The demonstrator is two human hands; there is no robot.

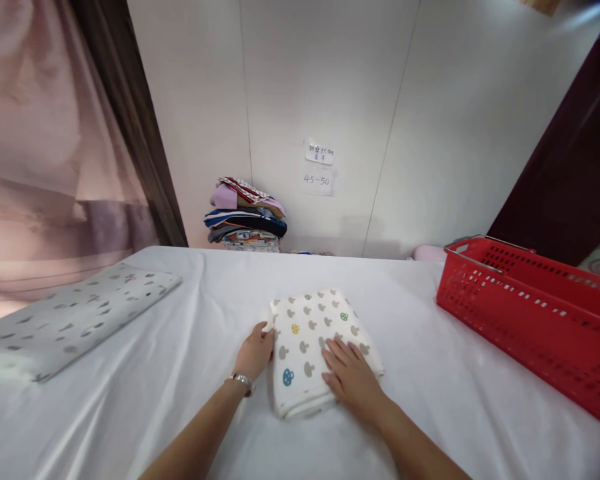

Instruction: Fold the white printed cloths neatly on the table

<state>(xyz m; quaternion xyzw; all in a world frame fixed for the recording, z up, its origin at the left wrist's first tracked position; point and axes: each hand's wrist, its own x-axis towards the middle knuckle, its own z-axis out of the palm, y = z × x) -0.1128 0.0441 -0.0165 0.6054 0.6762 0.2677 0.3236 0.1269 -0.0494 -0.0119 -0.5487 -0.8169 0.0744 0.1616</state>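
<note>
Right hand [351, 377]: flat, palm down, fingers [341, 352] straight and slightly fanned on the near right part of the folded cloth [307, 333]. It presses and grips nothing.

Left hand [255, 351]: fingers curled against the cloth's left edge, thumb up at the far left corner. Whether it pinches the fabric cannot be told. Metal wristwatch [243, 381] on that wrist.

The cloth is a white folded square with grey, yellow, green and blue mushroom prints. It lies flat at the middle of the white sheet [180, 400], close to the person.

Containers: red plastic basket [525, 320] at 3 o'clock from the cloth, well apart, perforated walls, metal handle folded along the rim. Its floor is hidden behind the near wall, so the contents cannot be told.

Edges and room: bare sheet lies all round the cloth, widest towards 9 and 12 o'clock. Grey-spotted pad [70, 317] at 9 o'clock near the sheet's left edge. The far edge of the sheet meets the white wall at 12 o'clock. Stack of folded clothes [245, 217] at 11 o'clock against the wall.

Writing: two paper notes [319, 167] on the wall at 12 o'clock. The lower reads "45-50"; the upper is handwritten and too small to read.
</note>
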